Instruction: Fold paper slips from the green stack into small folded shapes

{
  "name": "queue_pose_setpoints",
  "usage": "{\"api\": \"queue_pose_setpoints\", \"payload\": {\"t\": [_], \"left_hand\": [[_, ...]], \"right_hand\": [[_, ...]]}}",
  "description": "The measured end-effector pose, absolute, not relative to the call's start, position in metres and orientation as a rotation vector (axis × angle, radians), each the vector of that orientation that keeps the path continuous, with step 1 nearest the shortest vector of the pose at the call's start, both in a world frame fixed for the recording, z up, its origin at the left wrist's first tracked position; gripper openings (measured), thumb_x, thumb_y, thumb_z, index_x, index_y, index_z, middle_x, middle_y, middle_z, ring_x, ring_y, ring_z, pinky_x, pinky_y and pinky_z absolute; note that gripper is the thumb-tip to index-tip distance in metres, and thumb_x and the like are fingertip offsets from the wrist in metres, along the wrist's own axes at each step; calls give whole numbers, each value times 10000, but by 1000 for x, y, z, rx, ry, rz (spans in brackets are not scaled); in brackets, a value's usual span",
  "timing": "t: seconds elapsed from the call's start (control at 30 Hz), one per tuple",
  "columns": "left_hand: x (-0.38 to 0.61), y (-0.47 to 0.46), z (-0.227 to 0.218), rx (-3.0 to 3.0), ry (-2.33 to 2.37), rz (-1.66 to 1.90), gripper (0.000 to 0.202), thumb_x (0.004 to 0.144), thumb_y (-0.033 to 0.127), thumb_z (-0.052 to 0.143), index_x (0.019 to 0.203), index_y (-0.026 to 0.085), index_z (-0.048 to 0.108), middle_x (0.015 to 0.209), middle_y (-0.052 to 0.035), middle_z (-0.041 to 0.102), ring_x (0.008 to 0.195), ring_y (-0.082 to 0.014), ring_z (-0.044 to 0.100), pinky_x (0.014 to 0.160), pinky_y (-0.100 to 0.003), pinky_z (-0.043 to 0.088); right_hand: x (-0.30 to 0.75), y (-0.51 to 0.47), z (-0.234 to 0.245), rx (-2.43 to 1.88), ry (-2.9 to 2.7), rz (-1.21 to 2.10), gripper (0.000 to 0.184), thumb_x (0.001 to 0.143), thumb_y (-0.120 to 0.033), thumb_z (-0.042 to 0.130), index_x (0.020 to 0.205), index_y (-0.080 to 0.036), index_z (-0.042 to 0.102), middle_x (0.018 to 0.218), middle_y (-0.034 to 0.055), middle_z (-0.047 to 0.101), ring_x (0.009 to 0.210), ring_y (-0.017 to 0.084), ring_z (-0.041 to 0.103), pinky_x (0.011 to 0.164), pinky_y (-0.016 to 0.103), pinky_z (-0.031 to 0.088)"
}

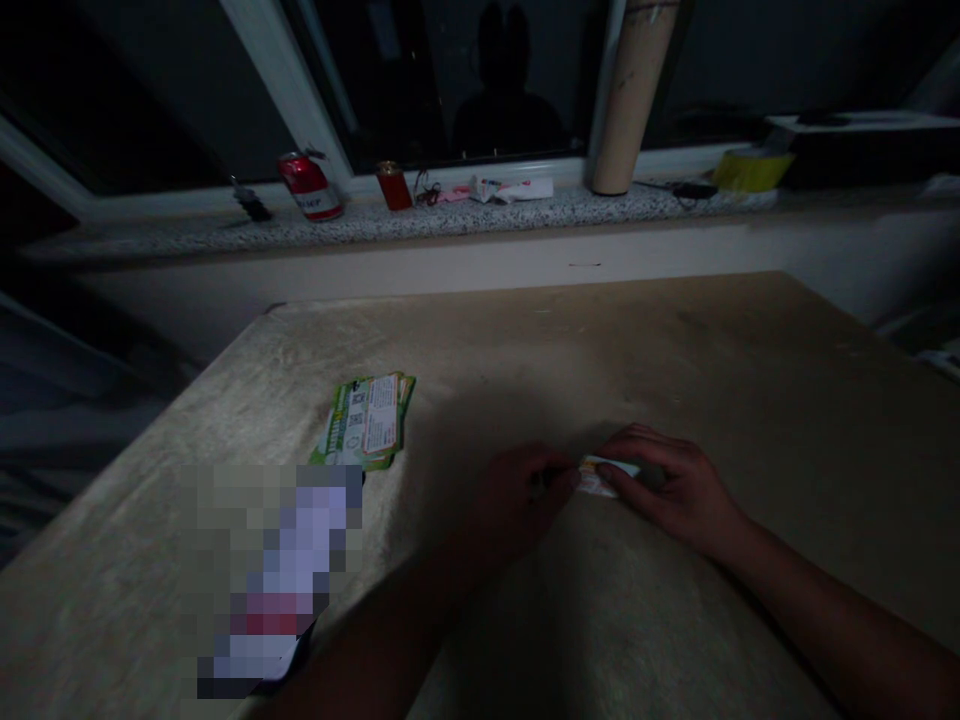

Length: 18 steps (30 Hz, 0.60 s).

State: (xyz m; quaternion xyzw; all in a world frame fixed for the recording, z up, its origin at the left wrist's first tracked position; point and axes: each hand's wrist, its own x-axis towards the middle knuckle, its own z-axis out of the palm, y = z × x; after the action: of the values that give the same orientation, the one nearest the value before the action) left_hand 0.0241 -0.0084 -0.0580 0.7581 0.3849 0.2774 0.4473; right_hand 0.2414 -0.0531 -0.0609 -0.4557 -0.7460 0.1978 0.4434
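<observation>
Over the middle of the table, my left hand (531, 490) pinches the left edge of a small folded paper piece (598, 478), white with some orange print. My right hand (667, 485) grips the same paper from the right, its thumb on the near face and its fingers curled over the far side. Part of the paper is hidden behind the fingers. Left of my hands lies a loose stack of green and white printed leaflets (367, 420), slightly fanned. Nearer to me, a long object with a bright surface (300, 560) is blurred out by blocks.
The brown table (525, 340) meets the wall below a granite windowsill (450, 222). On the sill stand a red can (309, 185), a small orange-red jar (394, 186), a tall cardboard tube (634, 95) and a roll of yellow tape (752, 170). Crumpled paper (514, 189) lies between them.
</observation>
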Motion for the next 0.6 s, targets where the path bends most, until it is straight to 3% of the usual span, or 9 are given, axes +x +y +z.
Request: {"api": "queue_pose_setpoints", "payload": {"t": [0.33, 0.6], "left_hand": [[25, -8, -61, 1874, 984, 722, 210, 917, 342, 598, 918, 183, 735, 840, -37, 730, 750, -176, 651, 697, -280, 487], [23, -7, -60, 1627, 995, 807, 257, 900, 402, 617, 945, 179, 738, 885, -54, 741, 798, -192, 664, 713, -285, 516]], "right_hand": [[239, -55, -58, -1157, -1942, 451, 186, 935, -251, 671, 1118, -233, 693, 937, 66, 742, 870, 223, 699, 768, 375, 564], [242, -56, -67, -1308, -1807, 455, 226, 927, -301, 681, 1147, -244, 682, 1011, 53, 777, 856, 206, 750, 775, 328, 618]]}}
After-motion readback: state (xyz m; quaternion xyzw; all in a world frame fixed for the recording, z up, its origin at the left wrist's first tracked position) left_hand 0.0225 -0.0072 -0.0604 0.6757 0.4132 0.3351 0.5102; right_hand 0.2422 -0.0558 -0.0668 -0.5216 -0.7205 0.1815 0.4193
